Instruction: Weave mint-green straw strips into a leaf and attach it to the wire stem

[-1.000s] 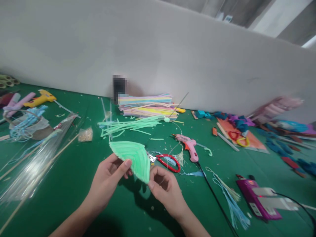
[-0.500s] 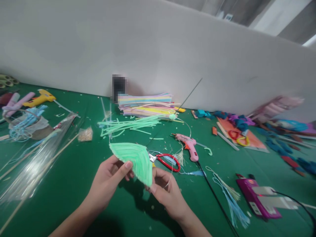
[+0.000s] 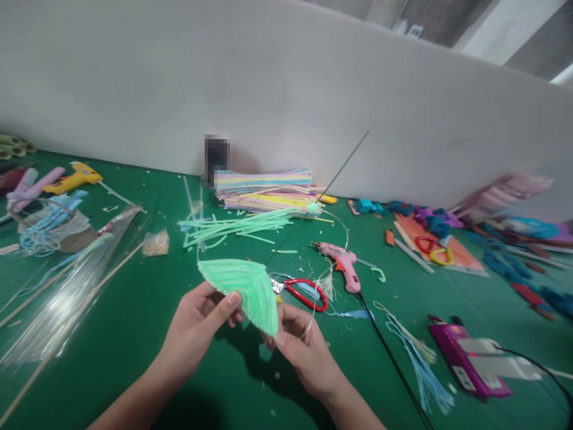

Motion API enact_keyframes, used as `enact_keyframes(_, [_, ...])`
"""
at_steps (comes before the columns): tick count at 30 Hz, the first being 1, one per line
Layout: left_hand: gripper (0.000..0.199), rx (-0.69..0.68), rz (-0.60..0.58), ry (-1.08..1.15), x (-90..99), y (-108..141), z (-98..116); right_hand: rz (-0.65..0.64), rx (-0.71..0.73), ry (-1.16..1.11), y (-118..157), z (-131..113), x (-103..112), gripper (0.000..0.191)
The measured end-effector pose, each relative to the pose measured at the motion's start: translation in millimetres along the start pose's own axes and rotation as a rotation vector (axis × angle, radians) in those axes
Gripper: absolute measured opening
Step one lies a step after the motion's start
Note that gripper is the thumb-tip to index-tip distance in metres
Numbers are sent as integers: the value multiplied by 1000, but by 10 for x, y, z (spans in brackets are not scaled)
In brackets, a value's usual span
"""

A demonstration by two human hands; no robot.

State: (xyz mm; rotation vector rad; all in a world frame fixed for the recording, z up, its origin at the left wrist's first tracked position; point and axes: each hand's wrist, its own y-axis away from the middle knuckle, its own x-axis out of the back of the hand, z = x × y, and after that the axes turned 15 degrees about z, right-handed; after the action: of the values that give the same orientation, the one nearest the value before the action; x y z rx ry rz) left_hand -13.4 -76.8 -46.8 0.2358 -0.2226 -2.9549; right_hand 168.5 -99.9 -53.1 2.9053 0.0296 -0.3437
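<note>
A fan-shaped light-green piece (image 3: 244,289), built of pipe cleaners laid side by side in bent rows, is held up above the green table. My left hand (image 3: 208,316) is closed on its lower left edge, thumb on the front face. At its lower right tip, my right hand (image 3: 299,349) pinches with thumb and fingers. A thin pale strand loops near my right fingers; where it ends is unclear. Just behind the piece lie red-handled pliers (image 3: 307,294), their jaws partly covered. A thin dark rod (image 3: 342,166) slants upward behind it.
Loose green pipe cleaners (image 3: 237,227) lie behind, before a bundle of pastel ones (image 3: 268,188). To the right are a pink glue gun (image 3: 341,263) with a black cord, tassels (image 3: 421,364) and a magenta power strip (image 3: 468,361). Clear plastic sleeves (image 3: 76,286) lie left.
The slanting dark rod has shifted slightly, its tip a little higher. Both hands keep their hold on the green piece, with hardly any movement.
</note>
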Motion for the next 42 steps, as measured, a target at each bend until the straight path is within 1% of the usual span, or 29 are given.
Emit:
enact_keyframes(4, [18,6,4,7,12,4,-7,3,9,-37,-1,39,9,41])
enact_keyframes(10, [18,2,34,-1,32,-24,0,23,74,-79,-12,34,19,38])
enact_keyframes(15, [17,0,37,28,25,-33,25,25,108,-52,-6,6,12,22])
enact_keyframes(19, [17,21,57,43,10,-27,45,27,184,-17,10,18,27,16])
enact_keyframes(21, [16,29,59,48,5,-33,49,27,202,-7,16,13,32,15])
enact_keyframes(26, [16,37,42,51,4,-53,28,-3,179,32,30,-32,21,14])
enact_keyframes(30, [17,30,1,39,4,-45,5,-56,158,81,49,-61,19,15])
enact_keyframes(33, [17,31,-24,36,-2,-40,4,-73,162,115,60,-64,18,17])
enact_keyframes(35, [16,34,-7,40,-4,-44,16,-84,164,116,64,-57,12,19])
enact_keyframes(37, [16,37,35,57,0,-53,37,-94,169,109,64,-44,2,21])
enact_keyframes(39, [17,35,78,78,8,-61,58,-67,179,103,60,-24,-6,21])
enact_keyframes(42, [17,31,102,95,17,-65,74,73,228,105,44,7,-4,18])
